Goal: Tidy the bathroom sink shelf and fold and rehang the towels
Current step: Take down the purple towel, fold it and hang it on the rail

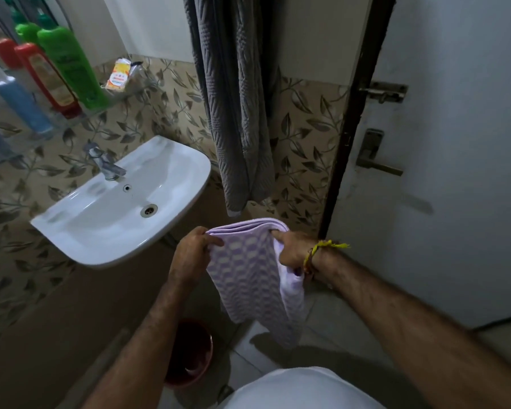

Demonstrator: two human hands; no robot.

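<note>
A lilac checked towel (pixel 250 270) hangs folded in several layers between my hands, in front of me at waist height. My left hand (pixel 191 252) grips its left top corner and my right hand (pixel 294 250) grips the right top corner. A grey textured towel (pixel 233 107) hangs on the wall above, to the right of the sink. On the glass shelf (pixel 124 94) at upper left stand a green bottle (pixel 71 66), a red bottle (pixel 49 79), a blue bottle (pixel 19 106) and a small orange packet (pixel 119 75).
A white sink (pixel 121 202) with a chrome tap (pixel 105 163) juts from the leaf-patterned tiled wall at left. A white door (pixel 455 143) with latch and handle fills the right. A dark red bucket (pixel 189 352) stands on the floor below the sink.
</note>
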